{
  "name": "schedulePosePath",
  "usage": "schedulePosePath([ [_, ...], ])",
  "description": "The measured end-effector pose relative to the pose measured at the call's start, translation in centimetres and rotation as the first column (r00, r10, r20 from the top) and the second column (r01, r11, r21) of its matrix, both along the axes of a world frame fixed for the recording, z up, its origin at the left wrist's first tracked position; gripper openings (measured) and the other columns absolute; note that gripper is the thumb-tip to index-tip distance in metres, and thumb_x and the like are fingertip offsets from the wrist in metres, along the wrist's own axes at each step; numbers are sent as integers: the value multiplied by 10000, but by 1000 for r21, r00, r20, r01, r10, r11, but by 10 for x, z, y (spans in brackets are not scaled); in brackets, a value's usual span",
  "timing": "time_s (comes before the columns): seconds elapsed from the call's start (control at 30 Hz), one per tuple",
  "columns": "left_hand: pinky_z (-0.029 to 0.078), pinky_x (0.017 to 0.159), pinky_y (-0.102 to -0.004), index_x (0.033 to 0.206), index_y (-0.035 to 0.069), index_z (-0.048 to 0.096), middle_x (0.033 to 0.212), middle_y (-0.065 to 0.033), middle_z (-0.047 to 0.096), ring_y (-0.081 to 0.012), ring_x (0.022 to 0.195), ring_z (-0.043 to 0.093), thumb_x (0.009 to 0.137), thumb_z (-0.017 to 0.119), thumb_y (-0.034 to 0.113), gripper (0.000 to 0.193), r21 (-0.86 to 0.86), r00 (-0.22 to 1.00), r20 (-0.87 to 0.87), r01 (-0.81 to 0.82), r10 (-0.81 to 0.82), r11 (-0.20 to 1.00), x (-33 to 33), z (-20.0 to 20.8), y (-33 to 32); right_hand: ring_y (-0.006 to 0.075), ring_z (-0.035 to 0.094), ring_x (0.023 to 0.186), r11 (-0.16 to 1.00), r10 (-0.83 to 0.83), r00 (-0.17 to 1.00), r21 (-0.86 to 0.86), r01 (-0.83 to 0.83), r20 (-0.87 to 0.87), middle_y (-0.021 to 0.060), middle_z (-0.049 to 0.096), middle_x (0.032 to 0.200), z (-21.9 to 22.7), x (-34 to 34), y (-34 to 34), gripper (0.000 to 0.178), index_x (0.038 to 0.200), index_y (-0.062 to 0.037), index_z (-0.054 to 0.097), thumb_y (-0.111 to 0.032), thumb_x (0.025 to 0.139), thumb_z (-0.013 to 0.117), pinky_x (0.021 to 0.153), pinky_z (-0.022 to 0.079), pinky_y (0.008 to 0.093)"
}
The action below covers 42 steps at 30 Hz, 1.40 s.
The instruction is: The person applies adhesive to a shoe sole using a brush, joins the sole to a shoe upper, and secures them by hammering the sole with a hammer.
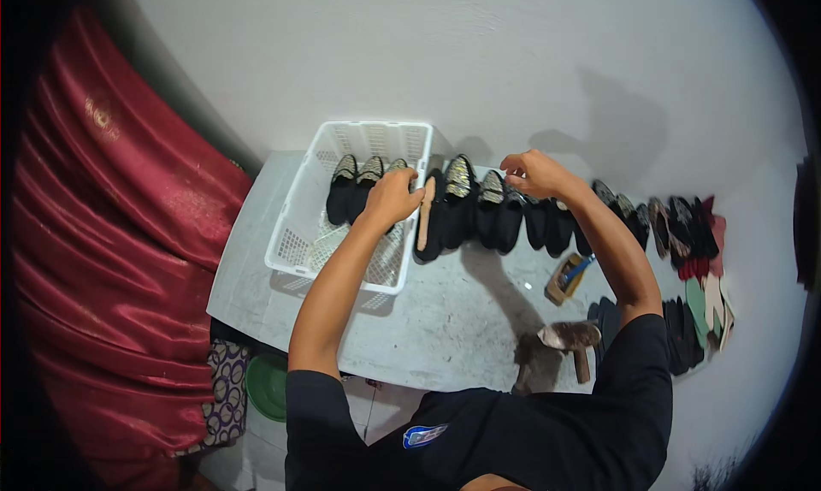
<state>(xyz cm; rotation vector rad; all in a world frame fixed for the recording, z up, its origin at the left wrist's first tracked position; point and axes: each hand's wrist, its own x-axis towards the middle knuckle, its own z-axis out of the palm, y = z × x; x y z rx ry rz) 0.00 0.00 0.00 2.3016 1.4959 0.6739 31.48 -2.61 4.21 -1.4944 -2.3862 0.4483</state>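
Note:
My left hand is inside the right side of a white plastic basket, its fingers curled round a black loafer with a glittery toe. Most of that loafer is hidden under the hand. To its left in the basket stand two similar black loafers, side by side. My right hand hovers over a row of loafers on the table, fingers bent and apart, holding nothing. Nearest to it is a loafer with a glittery toe. Just right of the basket lies a shoe with its tan underside showing.
On the grey table are a hammer and a small wooden-bodied tool with a blue handle. More shoes and cut pieces crowd the right end. A red curtain hangs left, above a green basin.

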Motion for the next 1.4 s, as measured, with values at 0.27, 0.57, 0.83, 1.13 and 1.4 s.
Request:
schedulePosePath([
  [0.27,523,842,-388,1074,-29,668,1015,-198,694,-317,928,672,807,685,217,364,72,963,94,245,-251,967,78,2,-68,335,694,872,960,-263,934,26,277,-243,210,705,922,-24,81,-151,307,1060,22,656,-150,808,627,791,543,389],
  [0.57,520,843,-390,1032,-11,695,1002,-191,697,-307,894,672,786,689,217,336,-39,935,193,309,-296,950,133,-33,-85,308,688,918,882,-422,819,32,470,-389,190,700,1002,-95,137,-219,342,1058,23,655,-183,787,690,839,538,381],
  [0.83,490,926,-441,1030,20,694,1076,-233,653,-383,1040,625,731,674,236,370,-191,972,11,231,-233,954,179,-92,-58,335,661,996,865,-478,795,-46,499,-373,201,682,1056,-150,154,-169,453,1124,9,630,-240,761,739,882,519,406],
  [1.13,477,933,-426,1071,30,675,1125,-194,625,-363,1058,600,736,722,203,381,-203,942,-119,285,-313,937,227,-150,-33,367,601,1072,893,-450,873,-117,436,-189,211,624,1141,-212,157,-104,525,1183,-19,590,-251,741,751,949,474,438],
  [1.4,447,990,-446,1197,73,645,1216,-159,613,-362,1149,562,770,704,218,455,-321,918,-122,324,-378,890,283,-185,-24,323,453,1177,942,-317,936,-68,330,153,95,549,1233,-236,142,-74,420,1094,-198,728,-319,697,794,936,440,421],
])
